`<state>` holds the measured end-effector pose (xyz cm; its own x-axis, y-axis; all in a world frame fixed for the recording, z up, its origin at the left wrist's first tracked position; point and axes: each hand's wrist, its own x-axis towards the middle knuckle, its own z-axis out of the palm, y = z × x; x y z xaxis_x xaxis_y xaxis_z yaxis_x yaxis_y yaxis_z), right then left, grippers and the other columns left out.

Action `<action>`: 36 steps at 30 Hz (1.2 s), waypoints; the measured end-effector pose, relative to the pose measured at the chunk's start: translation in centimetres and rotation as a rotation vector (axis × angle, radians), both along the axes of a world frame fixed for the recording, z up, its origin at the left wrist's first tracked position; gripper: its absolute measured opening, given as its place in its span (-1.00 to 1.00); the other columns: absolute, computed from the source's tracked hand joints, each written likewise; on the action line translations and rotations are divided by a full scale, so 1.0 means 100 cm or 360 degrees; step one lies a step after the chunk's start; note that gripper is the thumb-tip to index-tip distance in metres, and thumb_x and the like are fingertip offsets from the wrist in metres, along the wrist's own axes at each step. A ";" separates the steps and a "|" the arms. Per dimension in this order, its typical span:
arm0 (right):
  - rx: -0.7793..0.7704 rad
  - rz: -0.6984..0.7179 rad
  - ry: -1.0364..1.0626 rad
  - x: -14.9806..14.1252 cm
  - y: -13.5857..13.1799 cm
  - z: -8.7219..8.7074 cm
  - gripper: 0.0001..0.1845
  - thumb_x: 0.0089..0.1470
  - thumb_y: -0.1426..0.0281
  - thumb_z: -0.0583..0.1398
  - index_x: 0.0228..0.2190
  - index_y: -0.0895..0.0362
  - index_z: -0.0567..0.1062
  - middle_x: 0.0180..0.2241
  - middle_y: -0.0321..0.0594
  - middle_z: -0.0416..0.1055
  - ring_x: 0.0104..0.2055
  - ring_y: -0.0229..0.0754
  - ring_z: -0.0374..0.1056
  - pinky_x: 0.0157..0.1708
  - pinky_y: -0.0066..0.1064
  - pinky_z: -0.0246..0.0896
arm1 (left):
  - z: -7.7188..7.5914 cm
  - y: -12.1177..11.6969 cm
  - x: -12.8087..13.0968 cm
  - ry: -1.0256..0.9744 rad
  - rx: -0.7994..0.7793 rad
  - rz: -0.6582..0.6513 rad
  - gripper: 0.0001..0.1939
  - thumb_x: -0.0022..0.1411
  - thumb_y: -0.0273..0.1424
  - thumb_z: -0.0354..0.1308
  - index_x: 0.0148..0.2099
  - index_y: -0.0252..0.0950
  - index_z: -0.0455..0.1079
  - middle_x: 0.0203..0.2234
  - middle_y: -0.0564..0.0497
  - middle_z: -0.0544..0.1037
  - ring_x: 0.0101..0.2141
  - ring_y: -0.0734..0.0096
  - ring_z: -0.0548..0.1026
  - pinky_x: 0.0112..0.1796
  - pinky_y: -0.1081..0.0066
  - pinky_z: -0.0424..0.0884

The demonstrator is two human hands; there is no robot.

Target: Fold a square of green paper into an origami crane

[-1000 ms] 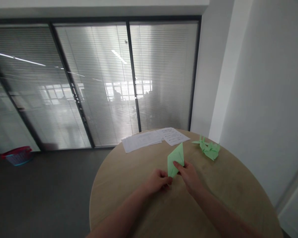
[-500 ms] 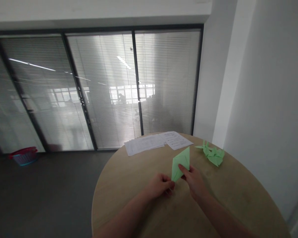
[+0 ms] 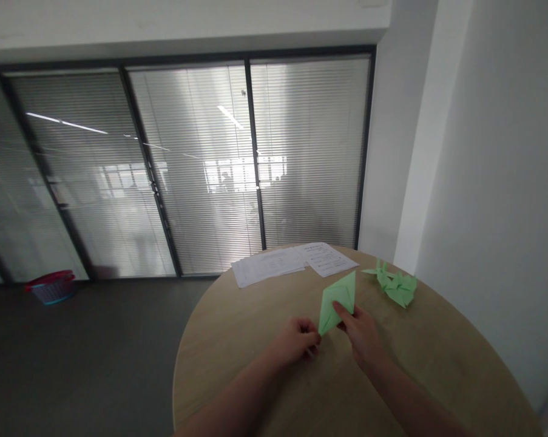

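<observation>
A light green folded paper (image 3: 338, 295), diamond-shaped with crease lines, is held up above the round table. My right hand (image 3: 359, 331) grips its right side, the thumb lying across the front face and the fingers behind it. At the paper's lower left point, my left hand (image 3: 301, 340) is closed in a pinch on the tip. Its other fingers are curled, partly hidden in shadow.
Beneath my hands is a round wooden table (image 3: 237, 328). Green folded paper figures (image 3: 396, 286) lie to the right. Printed white sheets (image 3: 274, 266) overlap at the far edge. A red-rimmed basket (image 3: 53, 288) stands on the floor at left, and a white wall (image 3: 496, 182) rises at right.
The view has shifted slightly, so the table and papers appear a little further right. Both hands keep their hold on the green paper, which is tilted slightly more to the right.
</observation>
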<state>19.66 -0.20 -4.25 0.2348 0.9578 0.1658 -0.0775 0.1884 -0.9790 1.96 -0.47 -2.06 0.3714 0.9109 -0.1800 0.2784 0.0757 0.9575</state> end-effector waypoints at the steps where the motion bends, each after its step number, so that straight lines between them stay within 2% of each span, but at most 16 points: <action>1: -0.0008 -0.0015 0.0040 -0.001 -0.001 0.001 -0.47 -0.05 -0.05 0.29 -0.31 0.18 0.59 -0.37 -0.04 0.59 -0.29 0.06 0.51 -0.37 -0.26 0.38 | 0.000 0.000 0.000 -0.0002 0.0003 -0.0002 -0.82 0.00 -0.33 0.26 -0.48 -0.29 0.35 -0.69 0.13 0.43 -0.68 0.56 0.35 -0.60 0.53 0.29; 4: -0.0022 -0.0013 0.0146 -0.002 -0.002 0.005 -0.48 -0.10 0.00 0.34 -0.30 0.20 0.58 -0.36 -0.05 0.58 -0.31 0.03 0.49 -0.38 -0.28 0.39 | -0.001 0.001 -0.003 -0.0001 -0.0052 -0.0114 -0.77 -0.03 -0.28 0.31 -0.44 -0.31 0.36 -0.66 0.11 0.43 -0.65 0.53 0.37 -0.58 0.50 0.33; 7: -0.0031 0.0023 0.0216 -0.003 -0.005 0.009 -0.48 -0.13 0.02 0.37 -0.31 0.21 0.57 -0.34 -0.05 0.58 -0.33 -0.01 0.48 -0.34 -0.27 0.41 | 0.001 0.003 -0.009 -0.0114 -0.0045 -0.0186 -0.62 -0.02 -0.14 0.34 -0.29 -0.31 0.38 -0.49 0.04 0.50 -0.52 0.43 0.46 -0.54 0.46 0.39; 9: -0.0057 0.0102 0.0212 -0.004 -0.008 0.012 -0.47 -0.15 0.03 0.38 -0.31 0.23 0.58 -0.33 -0.03 0.58 -0.33 -0.02 0.49 -0.29 -0.24 0.42 | 0.005 0.004 -0.013 -0.0266 0.0139 -0.0014 -0.53 0.05 -0.08 0.30 -0.12 -0.29 0.35 -0.32 -0.04 0.52 -0.37 0.35 0.52 -0.50 0.45 0.43; 12: -0.0121 0.0322 0.0144 -0.008 -0.014 0.017 -0.48 -0.13 0.05 0.38 -0.29 0.24 0.61 -0.30 -0.01 0.59 -0.31 0.00 0.50 -0.25 -0.22 0.43 | 0.014 0.005 -0.017 -0.0404 0.0532 0.0263 -0.46 0.14 -0.13 0.26 0.10 -0.25 0.28 -0.10 -0.15 0.50 -0.24 0.32 0.51 -0.42 0.43 0.48; 15: -0.0125 0.0522 0.0079 -0.013 -0.020 0.020 -0.51 -0.10 0.07 0.38 -0.26 0.23 0.62 -0.30 -0.02 0.60 -0.27 0.03 0.52 -0.22 -0.21 0.44 | 0.020 0.005 -0.018 -0.0409 0.0738 0.0240 -0.47 0.17 -0.18 0.25 0.14 -0.25 0.33 0.05 -0.19 0.46 -0.22 0.34 0.50 -0.33 0.40 0.50; 19: -0.0061 0.0643 -0.0006 -0.016 -0.024 0.021 -0.56 -0.06 0.09 0.36 -0.25 0.18 0.62 -0.30 -0.08 0.61 -0.24 0.01 0.52 -0.21 -0.24 0.42 | 0.020 0.005 -0.017 -0.0420 0.0669 0.0095 -0.47 0.17 -0.15 0.26 0.12 -0.31 0.41 -0.06 -0.17 0.54 -0.24 0.30 0.52 -0.29 0.37 0.49; 25: -0.0121 0.0703 -0.0012 -0.016 -0.026 0.022 -0.49 -0.09 0.03 0.36 -0.24 0.19 0.60 -0.32 -0.07 0.60 -0.26 0.01 0.52 -0.24 -0.23 0.43 | 0.017 0.006 -0.017 -0.0354 0.0583 0.0077 -0.48 0.15 -0.10 0.28 0.05 -0.35 0.48 -0.36 -0.05 0.58 -0.41 0.37 0.49 -0.39 0.38 0.45; 29: -0.0130 0.0723 0.0025 -0.017 -0.027 0.022 -0.49 -0.08 0.04 0.37 -0.22 0.18 0.58 -0.33 -0.09 0.59 -0.29 0.00 0.52 -0.27 -0.22 0.44 | 0.015 0.009 -0.018 -0.0419 0.0461 0.0013 -0.43 0.07 -0.10 0.35 0.04 -0.34 0.45 -0.37 -0.03 0.57 -0.41 0.34 0.52 -0.41 0.38 0.46; 34: -0.0140 0.0745 0.0127 -0.021 -0.027 0.022 -0.49 -0.10 0.04 0.38 -0.22 0.16 0.57 -0.32 -0.10 0.59 -0.29 0.03 0.52 -0.28 -0.16 0.46 | 0.012 0.012 -0.018 -0.0449 0.0401 0.0100 -0.49 -0.01 -0.10 0.38 -0.14 -0.37 0.45 -0.46 0.00 0.55 -0.49 0.39 0.49 -0.44 0.39 0.44; 36: -0.0139 0.0717 0.0203 -0.022 -0.027 0.024 -0.40 -0.15 0.05 0.40 -0.11 0.12 0.53 -0.27 -0.10 0.59 -0.26 0.06 0.53 -0.27 -0.14 0.47 | 0.013 0.012 -0.019 -0.0460 0.0412 0.0159 -0.50 -0.02 -0.08 0.38 -0.18 -0.36 0.44 -0.48 0.02 0.54 -0.50 0.41 0.48 -0.45 0.40 0.43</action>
<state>17.43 -2.91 -1.89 -0.1940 0.9780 0.0770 -0.2530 0.0259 -0.9671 0.06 0.77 -0.81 0.2805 0.9465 0.1593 -0.0019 -0.1654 0.9862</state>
